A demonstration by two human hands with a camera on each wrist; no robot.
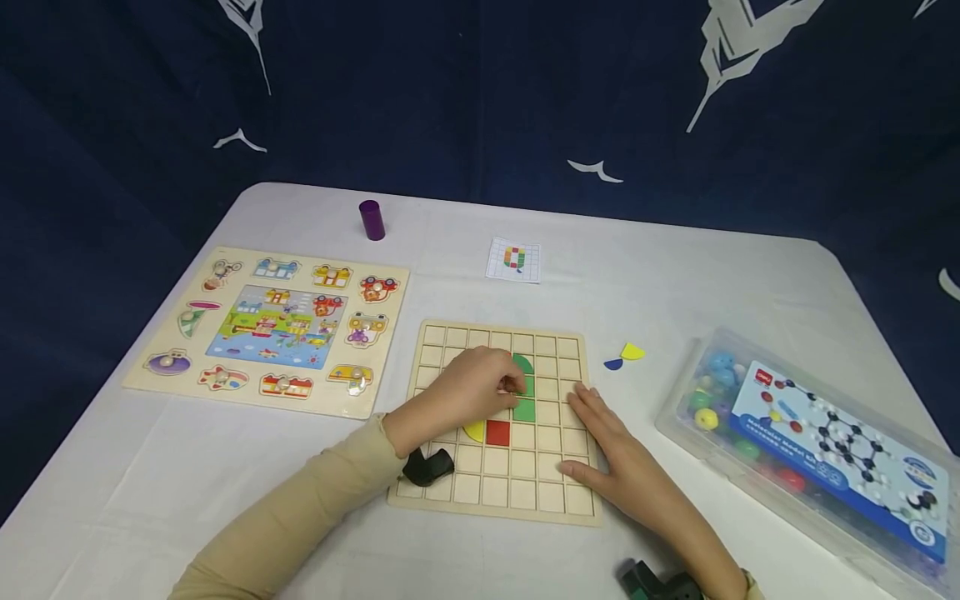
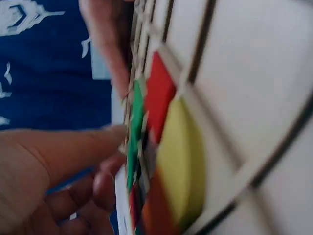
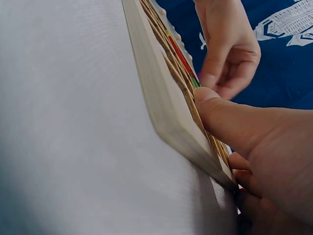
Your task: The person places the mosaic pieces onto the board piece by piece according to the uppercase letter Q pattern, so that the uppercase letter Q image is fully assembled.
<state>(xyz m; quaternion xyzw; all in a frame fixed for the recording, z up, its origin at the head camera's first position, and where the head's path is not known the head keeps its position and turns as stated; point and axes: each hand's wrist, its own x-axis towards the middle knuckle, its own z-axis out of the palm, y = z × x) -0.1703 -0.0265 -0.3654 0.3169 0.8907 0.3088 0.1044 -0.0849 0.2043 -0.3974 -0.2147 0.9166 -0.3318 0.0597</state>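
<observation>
A square wooden grid board [image 1: 467,489] lies on the table with coloured tiles in its cells. My left hand [image 1: 472,383] reaches over its middle, fingers bent, fingertips right at the green tiles [image 1: 524,410]; I cannot tell whether they pinch one. In the left wrist view, the left thumb [image 2: 83,147] is beside a green tile [image 2: 136,115]. A red square tile [image 1: 498,433] and a yellow rounded tile [image 1: 474,431] sit just nearer; the hand hides other cells. My right hand [image 1: 618,454] rests on the board's right edge, fingers extended and thumb spread.
Right of the board lie a yellow piece [image 1: 633,352] and a blue half-round piece [image 1: 613,364]. A pattern card [image 1: 513,261] lies behind it, and a purple cylinder [image 1: 372,220] stands farther back. A picture puzzle [image 1: 168,385] is at left, a molecular model box [image 1: 832,450] at right.
</observation>
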